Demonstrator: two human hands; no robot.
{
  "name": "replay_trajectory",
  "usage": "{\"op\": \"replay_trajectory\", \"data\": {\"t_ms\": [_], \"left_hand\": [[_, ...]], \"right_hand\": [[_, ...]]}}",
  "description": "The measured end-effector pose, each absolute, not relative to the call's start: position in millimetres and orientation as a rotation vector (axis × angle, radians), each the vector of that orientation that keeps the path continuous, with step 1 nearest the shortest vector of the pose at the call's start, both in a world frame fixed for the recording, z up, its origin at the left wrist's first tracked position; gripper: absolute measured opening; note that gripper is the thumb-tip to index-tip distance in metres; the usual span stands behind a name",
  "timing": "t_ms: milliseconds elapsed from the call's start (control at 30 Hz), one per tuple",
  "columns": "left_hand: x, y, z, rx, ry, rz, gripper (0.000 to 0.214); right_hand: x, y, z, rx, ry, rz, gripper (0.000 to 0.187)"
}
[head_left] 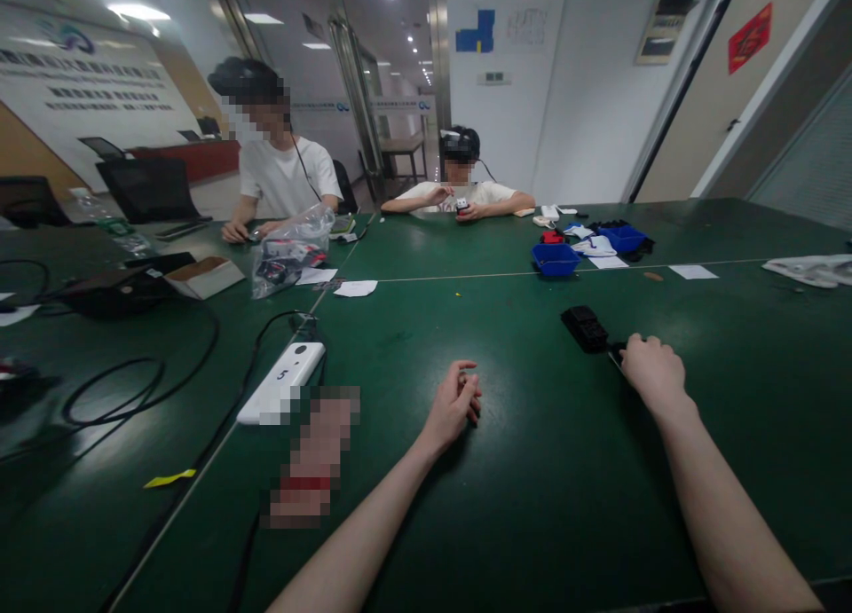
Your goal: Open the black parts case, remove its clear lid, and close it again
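Observation:
My left hand [455,405] rests on its side on the green table [519,498], with relaxed, slightly bent fingers apart and nothing in them. Further to the right, my right hand [653,370] is closed over a dark, slim thing with a shiny edge [616,354]; most of it is hidden under the fingers, so its kind cannot be told. Just beyond that hand, to its left, lies a black blocky object [584,327] with a ridged surface. It is close to the dark thing's end; whether they touch is unclear.
Left of my left hand lie a white power bank [283,384] marked 5, a blurred-out flat item [316,458] and black cables [256,365]. Further off are a plastic bag [289,254], an open box [205,278] and blue trays [556,259]. Two people sit across the table.

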State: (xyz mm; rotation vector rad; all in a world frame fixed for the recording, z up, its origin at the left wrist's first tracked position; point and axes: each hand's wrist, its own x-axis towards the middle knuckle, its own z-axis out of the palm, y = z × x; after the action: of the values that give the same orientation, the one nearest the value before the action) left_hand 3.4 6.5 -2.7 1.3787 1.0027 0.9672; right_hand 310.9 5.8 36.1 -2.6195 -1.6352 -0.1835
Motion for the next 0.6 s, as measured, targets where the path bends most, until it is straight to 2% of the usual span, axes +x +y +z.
{"op": "replay_trajectory", "data": {"t_ms": [133,233,300,500,600], "left_hand": [[3,7,-4,1.381,1.003,0.968,0.034],[3,7,-4,1.392,1.001,0.968,0.033],[3,7,-4,1.397,1.002,0.964,0.032],[3,6,1,1.424,1.018,0.940,0.031],[3,5,2,1.432,1.018,0.936,0.034]], "right_hand": [[303,3,50,-2.518,-1.622,-0.378,0.048],[294,7,56,-2.323,-1.613,-0.264,0.050],[283,12,55,-2.122,-1.593,-0.005,0.049],[221,10,31,-1.409,-1.304,1.065,0.040],[189,1,19,-1.284,-1.112,1.410,0.038]]}}
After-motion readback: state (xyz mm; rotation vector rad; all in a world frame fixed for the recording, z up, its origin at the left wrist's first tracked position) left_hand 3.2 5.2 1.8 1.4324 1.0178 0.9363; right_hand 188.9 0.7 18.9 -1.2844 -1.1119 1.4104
